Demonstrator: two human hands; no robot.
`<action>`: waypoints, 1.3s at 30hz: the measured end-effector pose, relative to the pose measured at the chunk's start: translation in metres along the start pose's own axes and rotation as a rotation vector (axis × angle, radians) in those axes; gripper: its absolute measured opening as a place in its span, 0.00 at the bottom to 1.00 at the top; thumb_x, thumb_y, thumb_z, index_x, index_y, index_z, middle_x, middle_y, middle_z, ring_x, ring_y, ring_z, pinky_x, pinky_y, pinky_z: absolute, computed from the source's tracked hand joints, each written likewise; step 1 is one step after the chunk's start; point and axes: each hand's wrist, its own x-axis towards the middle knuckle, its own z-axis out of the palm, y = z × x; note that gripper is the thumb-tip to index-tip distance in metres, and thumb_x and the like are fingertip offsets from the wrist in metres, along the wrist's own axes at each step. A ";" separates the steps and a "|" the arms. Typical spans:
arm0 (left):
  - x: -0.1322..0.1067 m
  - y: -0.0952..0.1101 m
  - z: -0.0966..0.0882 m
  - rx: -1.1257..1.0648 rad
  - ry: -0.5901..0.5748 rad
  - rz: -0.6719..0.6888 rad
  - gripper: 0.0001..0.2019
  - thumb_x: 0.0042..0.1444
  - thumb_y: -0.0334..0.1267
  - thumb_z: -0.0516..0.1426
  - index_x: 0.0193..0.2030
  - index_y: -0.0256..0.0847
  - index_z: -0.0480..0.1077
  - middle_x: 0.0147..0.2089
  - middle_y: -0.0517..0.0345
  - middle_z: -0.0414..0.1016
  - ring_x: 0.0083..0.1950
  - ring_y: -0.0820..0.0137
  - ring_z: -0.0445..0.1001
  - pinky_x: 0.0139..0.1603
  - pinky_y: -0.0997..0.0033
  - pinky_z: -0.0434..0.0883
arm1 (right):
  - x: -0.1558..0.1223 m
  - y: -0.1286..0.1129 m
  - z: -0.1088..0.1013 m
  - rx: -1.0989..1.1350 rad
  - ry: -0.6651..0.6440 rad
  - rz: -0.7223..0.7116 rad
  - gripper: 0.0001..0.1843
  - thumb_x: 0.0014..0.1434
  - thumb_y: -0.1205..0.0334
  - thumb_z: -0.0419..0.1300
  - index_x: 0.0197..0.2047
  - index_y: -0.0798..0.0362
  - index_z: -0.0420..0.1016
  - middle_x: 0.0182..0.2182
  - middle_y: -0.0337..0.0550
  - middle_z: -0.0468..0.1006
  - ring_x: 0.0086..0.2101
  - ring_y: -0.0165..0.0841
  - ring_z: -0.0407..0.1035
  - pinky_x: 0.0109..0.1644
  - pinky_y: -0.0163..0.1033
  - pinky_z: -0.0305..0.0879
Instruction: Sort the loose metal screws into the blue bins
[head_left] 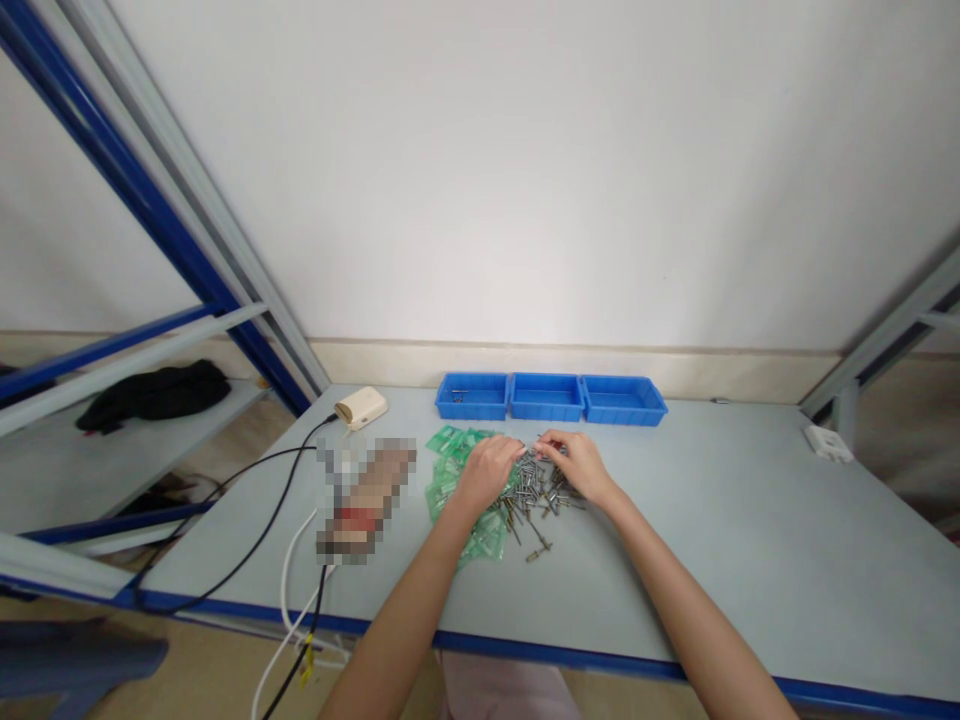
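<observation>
A pile of small metal screws and pins (pixel 536 492) lies in the middle of the grey table (pixel 735 520). My left hand (pixel 486 472) rests at the pile's left edge, fingers curled down onto the pieces. My right hand (pixel 576 462) sits at the pile's far right side, fingertips pinched together over the screws. What either hand holds is too small to make out. Several small green plastic bags (pixel 448 470) lie under and to the left of my left hand.
Three blue bins (pixel 549 398) stand in a row behind the pile; the left one holds a few small parts. A beige device (pixel 361 407) with a black cable (pixel 255 540) lies back left. A white cable hangs over the front edge. A white block (pixel 828 442) sits far right.
</observation>
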 end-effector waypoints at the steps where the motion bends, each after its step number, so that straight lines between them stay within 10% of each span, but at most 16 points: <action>1: 0.000 0.000 0.000 0.001 -0.009 -0.013 0.19 0.68 0.37 0.41 0.32 0.37 0.69 0.28 0.56 0.69 0.33 0.67 0.67 0.35 0.69 0.60 | 0.000 0.001 0.000 0.013 0.001 -0.005 0.16 0.61 0.52 0.54 0.32 0.51 0.78 0.29 0.39 0.80 0.30 0.32 0.71 0.36 0.34 0.59; 20: -0.001 -0.003 0.007 -0.054 0.007 -0.116 0.20 0.68 0.38 0.41 0.28 0.39 0.66 0.27 0.59 0.65 0.30 0.70 0.65 0.33 0.71 0.60 | -0.003 0.004 0.009 -0.190 0.007 -0.143 0.15 0.64 0.52 0.52 0.42 0.49 0.76 0.38 0.41 0.80 0.38 0.34 0.72 0.44 0.37 0.59; 27: -0.003 -0.003 0.003 -0.137 0.017 -0.195 0.24 0.68 0.41 0.39 0.25 0.39 0.67 0.24 0.58 0.68 0.28 0.71 0.66 0.33 0.71 0.60 | 0.002 0.001 0.014 -0.036 -0.112 -0.093 0.18 0.65 0.53 0.49 0.32 0.51 0.75 0.27 0.37 0.78 0.29 0.30 0.71 0.37 0.33 0.60; 34: -0.003 -0.020 -0.005 -0.296 0.187 -0.644 0.28 0.67 0.46 0.37 0.29 0.39 0.74 0.22 0.58 0.72 0.26 0.70 0.70 0.33 0.71 0.61 | 0.074 -0.019 0.027 -0.064 -0.146 -0.047 0.23 0.66 0.50 0.45 0.33 0.54 0.75 0.25 0.37 0.78 0.22 0.26 0.68 0.31 0.30 0.60; 39: -0.004 -0.030 -0.001 -0.363 0.159 -0.705 0.26 0.65 0.47 0.40 0.30 0.39 0.74 0.22 0.58 0.74 0.27 0.69 0.72 0.33 0.71 0.62 | 0.128 -0.038 0.017 -0.221 -0.052 0.045 0.26 0.66 0.47 0.44 0.37 0.55 0.77 0.28 0.45 0.79 0.29 0.30 0.72 0.35 0.33 0.61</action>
